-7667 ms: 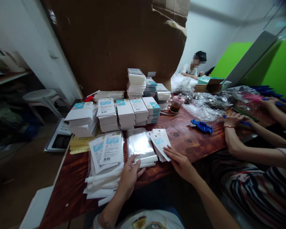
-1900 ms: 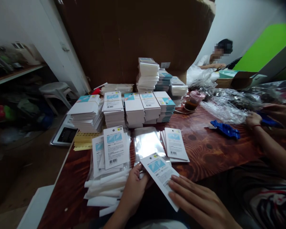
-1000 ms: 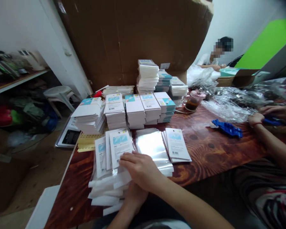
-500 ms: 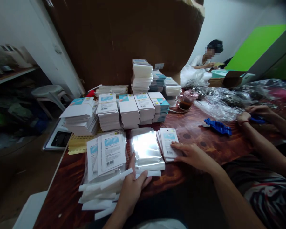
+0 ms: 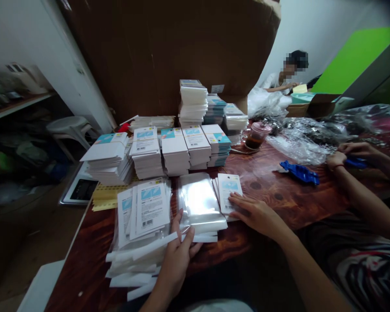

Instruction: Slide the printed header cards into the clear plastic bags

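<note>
A stack of clear plastic bags [image 5: 198,197] lies in front of me. My left hand [image 5: 178,255] grips its near left corner, thumb on top and some fingers under the white flaps; the index finger stretches along the left side. On the right, my right hand [image 5: 258,214] rests with fingers extended on the lower part of a small pile of printed packaging cards [image 5: 229,186], white with a light blue picture. Left of the bags are bagged cards [image 5: 151,208], fanned over more clear bags whose white flaps [image 5: 133,266] point toward me.
Tall stacks of cards [image 5: 175,154] stand behind, with a lidded cup of dark drink [image 5: 255,138] beside them. A blue plastic piece [image 5: 299,172] lies to the right. A co-worker's hands [image 5: 347,154] are near plastic bags [image 5: 299,147]. A scale [image 5: 79,188] sits at the left edge.
My right hand has slid slightly left on the cards. The left hand has moved a little up, and the near edge of the top bag has shifted slightly upward.
</note>
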### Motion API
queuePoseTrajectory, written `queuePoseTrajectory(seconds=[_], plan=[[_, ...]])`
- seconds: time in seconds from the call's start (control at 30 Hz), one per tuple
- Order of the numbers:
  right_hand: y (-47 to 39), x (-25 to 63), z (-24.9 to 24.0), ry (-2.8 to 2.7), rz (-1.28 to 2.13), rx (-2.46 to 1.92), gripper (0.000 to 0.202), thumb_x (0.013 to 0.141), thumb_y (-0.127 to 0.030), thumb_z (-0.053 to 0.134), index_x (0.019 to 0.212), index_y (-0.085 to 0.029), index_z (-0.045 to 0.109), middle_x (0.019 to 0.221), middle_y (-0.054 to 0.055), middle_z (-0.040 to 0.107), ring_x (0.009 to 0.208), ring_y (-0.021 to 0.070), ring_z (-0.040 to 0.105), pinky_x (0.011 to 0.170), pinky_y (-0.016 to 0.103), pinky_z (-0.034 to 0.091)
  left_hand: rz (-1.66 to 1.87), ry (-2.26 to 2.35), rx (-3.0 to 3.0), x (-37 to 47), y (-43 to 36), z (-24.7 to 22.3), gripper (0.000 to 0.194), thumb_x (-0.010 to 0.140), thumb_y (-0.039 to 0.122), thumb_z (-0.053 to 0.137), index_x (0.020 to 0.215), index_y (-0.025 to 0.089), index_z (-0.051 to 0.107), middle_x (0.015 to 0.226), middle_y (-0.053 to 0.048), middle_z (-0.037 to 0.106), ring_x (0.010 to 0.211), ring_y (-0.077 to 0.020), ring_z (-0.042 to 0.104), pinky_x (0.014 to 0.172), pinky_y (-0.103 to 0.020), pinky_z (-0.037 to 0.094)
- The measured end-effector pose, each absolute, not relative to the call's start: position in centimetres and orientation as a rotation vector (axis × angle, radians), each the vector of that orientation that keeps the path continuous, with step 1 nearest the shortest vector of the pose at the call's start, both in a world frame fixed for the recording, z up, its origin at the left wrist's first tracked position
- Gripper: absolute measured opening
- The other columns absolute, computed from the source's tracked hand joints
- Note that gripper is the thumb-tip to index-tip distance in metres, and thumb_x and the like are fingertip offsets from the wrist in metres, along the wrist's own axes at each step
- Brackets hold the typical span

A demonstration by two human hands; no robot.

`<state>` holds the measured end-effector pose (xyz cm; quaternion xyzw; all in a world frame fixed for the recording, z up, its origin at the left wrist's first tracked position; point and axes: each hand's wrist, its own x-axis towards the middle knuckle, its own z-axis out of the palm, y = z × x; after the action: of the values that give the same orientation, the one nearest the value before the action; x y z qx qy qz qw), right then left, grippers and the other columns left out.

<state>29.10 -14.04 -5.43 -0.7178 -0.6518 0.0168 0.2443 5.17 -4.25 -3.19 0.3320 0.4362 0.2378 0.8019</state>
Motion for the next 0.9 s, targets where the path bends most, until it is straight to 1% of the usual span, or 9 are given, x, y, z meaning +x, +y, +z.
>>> queuePoseTrajectory(seconds=[0.1,0.2,0.3,0.4,0.5,0.6,0.77,0.83,0.9], plan=[[-14.5,29.4,-5.6,-1.743,0.017,-1.928,0.031,0.091,-0.027,0.048,0.119,-0.024,0.061,0.117,0.005,0.065,0.105,0.0214,0.063,0.093,0.035,0.051,0.529,0.926,0.656,5.1,-4.2,-3.2,0.061,0.086,0.022,0.055,0.139,0.032,0.027,0.127,-0.009,0.055,0.100,-0.0197,0.065,0.096,-0.039,0.048],[-14.2,27.8,-5.1,-1.589,-0.080,-1.982,0.029,0.087,-0.035,0.055,0.112,-0.024,0.064,0.112,0.005,0.068,0.101,0.0225,0.065,0.091,0.036,0.052,0.547,0.934,0.665,5.3,-4.3,-3.2,0.060,0.086,0.022,0.055,0.139,0.033,0.027,0.132,-0.009,0.051,0.094,-0.0192,0.067,0.093,-0.040,0.050],[-12.6,24.5,-4.6,-1.331,-0.160,-2.146,0.031,0.083,-0.044,0.058,0.106,-0.023,0.063,0.128,0.008,0.057,0.108,0.0265,0.061,0.091,0.041,0.051,0.558,0.950,0.708,5.4,-4.4,-3.1,0.060,0.084,0.023,0.058,0.136,0.034,0.030,0.136,-0.008,0.046,0.096,-0.0195,0.066,0.093,-0.041,0.050],[-10.4,22.0,-4.8,-1.189,-0.219,-2.298,0.035,0.079,-0.043,0.060,0.102,-0.017,0.058,0.137,0.016,0.046,0.120,0.0349,0.049,0.095,0.051,0.044,0.555,0.963,0.752,5.5,-4.4,-3.0,0.053,0.080,0.022,0.062,0.128,0.029,0.040,0.135,-0.008,0.044,0.103,-0.0216,0.062,0.093,-0.041,0.050],[-9.3,21.4,-5.2,-1.145,-0.189,-2.300,0.019,0.078,-0.031,0.058,0.092,-0.019,0.056,0.128,0.015,0.055,0.120,0.0337,0.050,0.099,0.055,0.038,0.557,0.966,0.810,5.4,-4.5,-2.8,0.041,0.079,0.026,0.062,0.116,0.026,0.045,0.128,-0.008,0.046,0.107,-0.0240,0.059,0.090,-0.040,0.052],[-9.9,22.3,-5.4,-1.131,-0.042,-2.171,0.007,0.077,-0.027,0.055,0.082,-0.022,0.054,0.121,0.008,0.061,0.114,0.0289,0.055,0.096,0.050,0.041,0.581,0.980,0.811,5.3,-4.5,-3.0,0.037,0.076,0.031,0.064,0.105,0.026,0.042,0.117,-0.006,0.049,0.104,-0.0239,0.060,0.087,-0.041,0.053],[-11.9,24.0,-5.0,-1.048,0.225,-1.952,0.011,0.075,-0.031,0.060,0.077,-0.022,0.056,0.118,0.009,0.063,0.108,0.0257,0.060,0.089,0.039,0.049,0.611,0.954,0.757,5.3,-4.5,-3.5,0.038,0.071,0.031,0.069,0.089,0.024,0.036,0.096,0.000,0.055,0.089,-0.0185,0.064,0.086,-0.042,0.053],[-12.6,24.4,-4.9,-0.997,0.244,-1.891,0.009,0.077,-0.029,0.060,0.078,-0.021,0.056,0.113,0.008,0.066,0.104,0.0242,0.063,0.083,0.034,0.053,0.584,0.931,0.765,5.3,-4.4,-3.5,0.036,0.070,0.031,0.070,0.083,0.023,0.037,0.089,0.002,0.055,0.087,-0.0171,0.063,0.086,-0.041,0.052],[-13.1,24.7,-5.2,-0.984,0.099,-1.863,0.009,0.080,-0.026,0.058,0.087,-0.021,0.058,0.107,0.008,0.068,0.094,0.0221,0.067,0.076,0.031,0.056,0.563,0.907,0.774,5.2,-4.4,-3.3,0.033,0.070,0.031,0.070,0.080,0.022,0.039,0.085,0.003,0.056,0.086,-0.0167,0.063,0.086,-0.041,0.052]])
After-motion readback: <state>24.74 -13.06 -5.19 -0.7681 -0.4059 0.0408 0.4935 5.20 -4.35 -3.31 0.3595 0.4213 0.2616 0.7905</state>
